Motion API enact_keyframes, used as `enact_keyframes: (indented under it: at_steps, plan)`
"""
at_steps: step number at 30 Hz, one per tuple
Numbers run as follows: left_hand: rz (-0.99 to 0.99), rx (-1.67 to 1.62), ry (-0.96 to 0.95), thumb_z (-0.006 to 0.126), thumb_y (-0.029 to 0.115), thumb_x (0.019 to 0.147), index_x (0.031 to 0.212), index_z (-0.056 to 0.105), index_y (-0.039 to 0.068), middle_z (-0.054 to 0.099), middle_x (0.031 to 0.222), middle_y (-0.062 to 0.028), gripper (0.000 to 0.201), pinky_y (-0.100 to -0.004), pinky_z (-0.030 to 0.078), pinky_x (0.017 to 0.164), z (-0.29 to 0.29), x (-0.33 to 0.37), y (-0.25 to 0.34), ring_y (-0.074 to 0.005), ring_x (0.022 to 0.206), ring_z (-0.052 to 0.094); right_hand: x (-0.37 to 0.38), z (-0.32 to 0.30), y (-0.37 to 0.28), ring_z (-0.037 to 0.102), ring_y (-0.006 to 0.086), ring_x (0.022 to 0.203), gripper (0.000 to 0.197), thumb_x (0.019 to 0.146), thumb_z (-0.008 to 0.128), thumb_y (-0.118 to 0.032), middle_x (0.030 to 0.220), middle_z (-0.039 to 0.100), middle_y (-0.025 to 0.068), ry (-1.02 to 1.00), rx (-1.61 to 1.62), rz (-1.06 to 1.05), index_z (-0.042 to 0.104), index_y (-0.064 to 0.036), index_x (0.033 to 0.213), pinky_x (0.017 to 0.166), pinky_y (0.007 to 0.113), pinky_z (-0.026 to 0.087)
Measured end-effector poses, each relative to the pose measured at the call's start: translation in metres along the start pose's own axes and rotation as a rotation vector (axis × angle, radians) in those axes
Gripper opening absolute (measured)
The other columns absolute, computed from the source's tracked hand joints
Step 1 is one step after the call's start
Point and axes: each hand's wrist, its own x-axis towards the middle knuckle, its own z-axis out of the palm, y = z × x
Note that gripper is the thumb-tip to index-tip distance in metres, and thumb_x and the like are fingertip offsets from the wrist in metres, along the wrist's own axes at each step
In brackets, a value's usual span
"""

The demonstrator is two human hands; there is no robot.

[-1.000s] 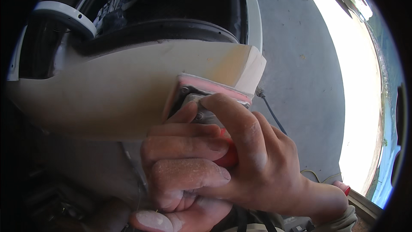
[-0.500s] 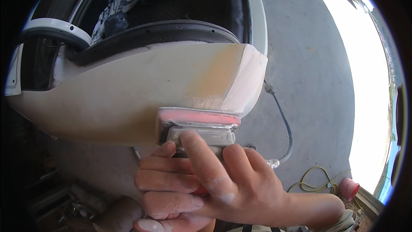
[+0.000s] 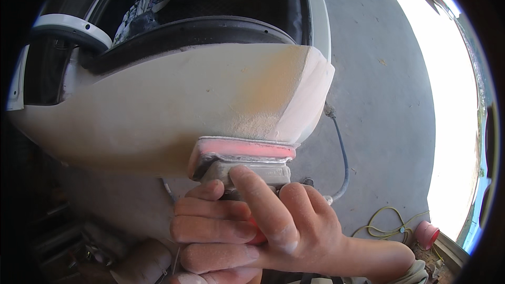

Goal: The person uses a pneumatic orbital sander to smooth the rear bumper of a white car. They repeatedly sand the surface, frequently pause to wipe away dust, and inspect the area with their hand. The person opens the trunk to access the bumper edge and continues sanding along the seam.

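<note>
Both of my hands are on a power sander (image 3: 247,171) with a grey body and a wide rectangular pad, pink along its side. The pad is against the lower part of a car body panel (image 3: 173,94), pale with tan patches and a whitish band at its right corner. My right hand (image 3: 310,221) grips the sander from the right, its index finger stretched over the grey top. From the left, the fingers of my left hand (image 3: 215,229) wrap around the tool's near end, where a bit of red shows between the hands. Pale dust coats my fingers. The pad's underside is hidden.
Above the panel is a dark window opening (image 3: 236,0) with a black sill. A blue-grey hose (image 3: 344,158) curves over the grey floor (image 3: 384,110) at the right. Further right are a coiled yellow cord (image 3: 379,218) and a red bucket (image 3: 426,234). Dim clutter lies lower left.
The sander and both hands have shifted slightly down and to the right, while the panel appears a little higher. More of the rough, pale patch above the pad shows. Both hands keep their grip.
</note>
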Motion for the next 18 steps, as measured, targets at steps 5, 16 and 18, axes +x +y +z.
enact_keyframes:
  at_steps: [5,16,18]
  plan:
    - [0.192,0.308,-0.356,0.013,0.053,0.11,0.083,0.06,0.011,0.064,0.091,-0.0077,0.068,-0.0529,0.043,0.106,-0.054,-0.038,0.001,-0.0241,0.087,0.06,-0.064,0.031,0.011,0.057,0.0189,0.073,0.045,0.075,0.08,-0.015,0.138,0.06,0.0107,-0.11,0.232,-0.1,0.069,-0.0188,0.119,0.065,0.032,0.053]
    - [0.667,1.16,-1.34,0.03,0.053,0.111,0.158,0.047,0.011,0.045,0.163,-0.0164,0.065,-0.056,0.022,0.129,-0.033,0.105,-0.004,-0.0366,0.154,0.037,-0.146,-0.007,0.036,0.06,0.0332,0.124,0.086,0.073,0.092,-0.009,0.137,0.054,0.0247,0.392,0.491,0.659,0.038,-0.0064,0.14,0.107,0.046,0.047]
    - [1.003,1.166,-1.672,0.033,0.056,0.109,0.163,0.039,0.01,0.033,0.171,-0.0089,0.071,-0.0508,0.018,0.131,-0.032,0.117,-0.026,-0.0285,0.159,0.03,-0.164,-0.012,0.043,0.055,0.0302,0.126,0.081,0.073,0.088,-0.009,0.138,0.052,0.0206,0.509,0.453,0.852,0.04,-0.0055,0.139,0.108,0.045,0.046]
